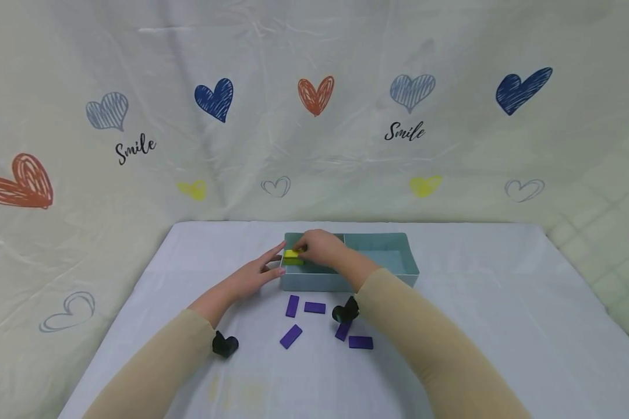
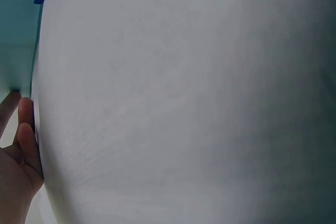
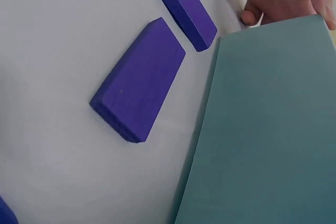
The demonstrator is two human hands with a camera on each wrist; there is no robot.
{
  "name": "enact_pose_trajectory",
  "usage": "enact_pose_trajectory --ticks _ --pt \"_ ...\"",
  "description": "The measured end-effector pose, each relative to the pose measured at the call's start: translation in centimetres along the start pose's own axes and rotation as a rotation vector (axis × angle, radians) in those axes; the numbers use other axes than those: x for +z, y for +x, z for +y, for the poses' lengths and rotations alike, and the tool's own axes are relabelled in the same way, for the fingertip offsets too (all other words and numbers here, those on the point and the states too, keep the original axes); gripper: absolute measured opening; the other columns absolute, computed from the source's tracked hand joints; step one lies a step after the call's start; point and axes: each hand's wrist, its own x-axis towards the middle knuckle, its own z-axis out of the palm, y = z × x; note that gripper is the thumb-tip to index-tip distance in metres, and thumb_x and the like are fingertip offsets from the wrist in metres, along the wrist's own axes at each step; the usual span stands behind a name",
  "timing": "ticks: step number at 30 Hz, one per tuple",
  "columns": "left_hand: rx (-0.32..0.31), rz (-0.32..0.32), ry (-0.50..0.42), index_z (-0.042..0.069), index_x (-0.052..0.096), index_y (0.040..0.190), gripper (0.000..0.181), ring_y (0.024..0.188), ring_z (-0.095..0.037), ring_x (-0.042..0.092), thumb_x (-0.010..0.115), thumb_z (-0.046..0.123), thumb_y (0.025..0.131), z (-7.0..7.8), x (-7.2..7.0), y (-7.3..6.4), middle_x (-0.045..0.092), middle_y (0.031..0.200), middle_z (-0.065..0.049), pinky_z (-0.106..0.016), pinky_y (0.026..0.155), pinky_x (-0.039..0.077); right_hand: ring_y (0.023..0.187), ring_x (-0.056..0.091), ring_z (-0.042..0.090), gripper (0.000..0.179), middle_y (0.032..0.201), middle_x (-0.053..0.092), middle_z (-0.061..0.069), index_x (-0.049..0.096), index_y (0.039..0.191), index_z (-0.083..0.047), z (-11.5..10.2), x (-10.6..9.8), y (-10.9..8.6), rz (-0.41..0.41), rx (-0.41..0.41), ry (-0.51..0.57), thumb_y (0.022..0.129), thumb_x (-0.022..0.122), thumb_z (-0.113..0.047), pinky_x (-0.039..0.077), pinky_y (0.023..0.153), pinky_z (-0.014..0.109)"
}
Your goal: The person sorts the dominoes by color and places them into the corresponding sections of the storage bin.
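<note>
My left hand (image 1: pixel 251 278) spreads its fingers against the left end of a teal two-compartment box (image 1: pixel 314 283); in the right wrist view, left-hand fingertips (image 3: pixel 325 17) meet the box's corner. My right hand (image 1: pixel 321 247) reaches over the front wall into the left compartment. Its fingertips pinch a yellow block (image 1: pixel 291 254) near the left wall. Just below this block shows another yellow block (image 1: pixel 294 262), lying in the box. The right hand is out of sight in its own wrist view, and part of the compartment is hidden behind it.
Several purple blocks lie in front of the box on the white tabletop (image 1: pixel 482 326), among them one purple block (image 1: pixel 315 307) near the front wall and another (image 1: pixel 360 342) by the right sleeve. A white cloth with printed hearts hangs behind the table.
</note>
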Motion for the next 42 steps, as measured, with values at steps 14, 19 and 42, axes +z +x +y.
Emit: enact_pose_trajectory --ticks 14,19,42 --pt "-0.004 0.002 -0.004 0.056 0.010 0.153 0.068 0.135 -0.037 0.045 0.051 0.054 0.099 0.3 -0.1 0.0 0.036 0.158 -0.005 -0.058 0.105 0.041 0.111 0.059 0.017 0.028 0.124 0.067 -0.002 0.071 0.125 -0.020 -0.5 0.0 0.1 -0.013 0.022 0.002 0.098 0.065 -0.023 0.048 0.101 0.036" --pt "0.002 0.001 -0.005 0.054 0.009 0.154 0.069 0.136 -0.038 0.044 0.051 0.054 0.099 0.1 0.0 0.0 0.036 0.158 -0.006 -0.059 0.104 0.041 0.107 0.061 0.015 0.029 0.122 0.068 -0.002 0.071 0.126 -0.019 -0.4 0.3 0.2 -0.023 0.020 0.000 0.098 0.065 -0.023 0.049 0.099 0.035" --pt "-0.005 0.018 -0.008 0.061 0.009 0.150 0.067 0.137 -0.036 0.044 0.052 0.056 0.098 -0.2 0.1 0.1 0.037 0.157 -0.002 -0.060 0.106 0.039 0.119 0.059 0.018 0.031 0.127 0.067 -0.003 0.069 0.128 -0.021 -0.3 0.9 0.5 -0.015 0.006 -0.036 0.098 0.065 -0.023 0.045 0.105 0.039"
